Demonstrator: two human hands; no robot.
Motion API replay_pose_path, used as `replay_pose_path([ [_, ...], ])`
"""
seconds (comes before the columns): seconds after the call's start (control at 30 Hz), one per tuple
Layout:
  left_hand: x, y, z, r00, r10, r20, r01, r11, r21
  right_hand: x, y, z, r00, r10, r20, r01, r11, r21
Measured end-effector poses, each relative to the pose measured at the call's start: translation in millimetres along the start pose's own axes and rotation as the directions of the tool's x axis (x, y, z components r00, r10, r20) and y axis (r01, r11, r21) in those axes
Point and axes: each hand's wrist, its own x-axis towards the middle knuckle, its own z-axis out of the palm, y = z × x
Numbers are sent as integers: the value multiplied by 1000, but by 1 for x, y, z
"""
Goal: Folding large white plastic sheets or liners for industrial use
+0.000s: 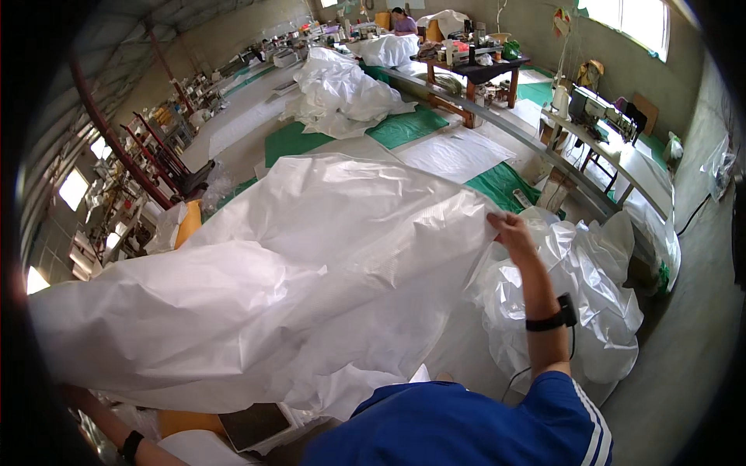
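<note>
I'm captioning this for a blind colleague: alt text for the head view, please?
A person in blue holds a large white sheet by its edge in the right hand; the left hand is mostly hidden at lower left. Crumpled white sheeting lies at right, green sheets beyond.

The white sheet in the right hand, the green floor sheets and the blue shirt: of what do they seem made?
White sheet: probably plastic or coated weave, semi-glossy: bright highlights, crisp folds, fine grid texture near the right hand.
Green sheets: perhaps plastic tarpaulin, slight sheen along wrinkles; too far to be sure.
Blue shirt: likely cloth, matte: soft folds, no bright highlights; fibre unclear.
</note>
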Motion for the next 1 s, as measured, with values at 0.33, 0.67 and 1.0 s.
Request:
replay_pose_path([
  [0.33,-127,-89,11,962,-267,60,270,893,-359,5,-40,29,974,-181,-137,124,929,-348],
  [0.67,-326,-119,20,193,-502,843,-165,830,532,-56,-33,106,995,-64,79,69,996,-57],
  [1.0,-446,36,313,-227,-238,944,84,961,262,-181,-52,169,641,-99,761,492,814,-309],
])
